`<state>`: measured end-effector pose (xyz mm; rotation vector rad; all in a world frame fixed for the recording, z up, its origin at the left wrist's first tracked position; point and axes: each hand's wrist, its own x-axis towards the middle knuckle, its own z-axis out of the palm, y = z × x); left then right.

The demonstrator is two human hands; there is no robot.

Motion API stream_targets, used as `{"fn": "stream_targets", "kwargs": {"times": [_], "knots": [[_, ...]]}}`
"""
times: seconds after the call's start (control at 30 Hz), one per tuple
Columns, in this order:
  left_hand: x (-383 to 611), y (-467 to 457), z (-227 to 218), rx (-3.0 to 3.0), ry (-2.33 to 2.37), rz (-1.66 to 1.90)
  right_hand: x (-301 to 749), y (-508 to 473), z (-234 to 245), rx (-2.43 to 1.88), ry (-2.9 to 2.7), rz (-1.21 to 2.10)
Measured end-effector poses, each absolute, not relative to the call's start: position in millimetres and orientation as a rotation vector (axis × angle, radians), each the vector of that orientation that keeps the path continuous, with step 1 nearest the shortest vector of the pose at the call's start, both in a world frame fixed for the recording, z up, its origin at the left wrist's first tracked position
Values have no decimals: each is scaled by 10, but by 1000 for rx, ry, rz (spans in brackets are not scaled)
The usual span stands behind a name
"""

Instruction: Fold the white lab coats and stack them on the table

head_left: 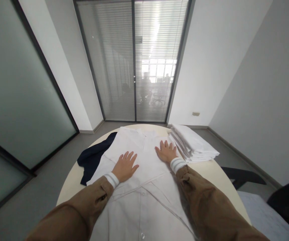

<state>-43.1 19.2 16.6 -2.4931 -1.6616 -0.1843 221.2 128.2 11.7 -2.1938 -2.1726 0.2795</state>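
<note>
A white buttoned garment (144,187) lies spread over a round pale table (219,174), its collar toward the far edge. My left hand (126,165) rests flat on the cloth left of the button line, fingers spread. My right hand (166,151) presses flat on the cloth to the right, fingers also apart. Neither hand holds anything. Both arms wear brown sleeves with grey-striped white cuffs.
A stack of folded white garments (193,144) sits on the table just right of my right hand. A dark navy cloth (94,155) hangs over the table's left edge. A dark chair (287,201) stands at right. Glass doors with blinds (134,60) are ahead.
</note>
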Motion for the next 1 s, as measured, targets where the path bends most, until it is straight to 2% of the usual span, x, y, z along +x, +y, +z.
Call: {"fn": "stream_targets", "kwargs": {"times": [0.2, 0.4, 0.63, 0.83, 1.0], "knots": [[-408, -26, 401, -2425, -1783, -128, 2421, 1062, 272, -1960, -2380, 481], [-763, 8, 625, -2453, -2175, 118, 2566, 724, 335, -1981, -2384, 433], [-1361, 83, 791, -2801, -2256, 328, 2700, 452, 172, -1863, -2464, 287], [-1478, 42, 840, -2863, -2411, 466, 2681, 261, 373, -1701, -2412, 164], [-1481, 32, 833, -2865, -2409, 501, 2846, 36, 699, -1995, -2435, 387]]}}
